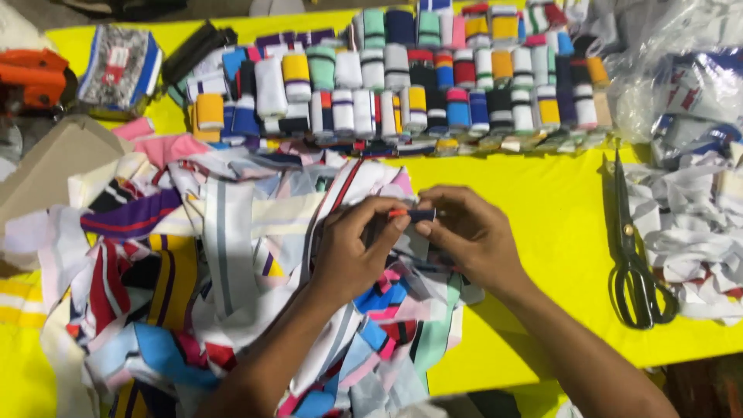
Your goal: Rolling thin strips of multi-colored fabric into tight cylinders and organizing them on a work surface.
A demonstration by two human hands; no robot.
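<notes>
My left hand (357, 246) and my right hand (470, 232) meet over a heap of striped knit fabric strips (224, 271) on a yellow table (542, 209). Together they pinch one narrow dark strip with a red edge (410, 214) between fingertips, the left from the left end, the right from the right. The strip hangs down from the fingers into the heap. Both forearms come in from the bottom of the view.
Rows of folded, rolled striped bands (433, 85) line the table's far side. Black scissors (633, 255) lie to the right, beside white fabric scraps (689, 232) and clear plastic bags (681, 70). A cardboard piece (54, 162) and an orange tool (31, 77) sit at left.
</notes>
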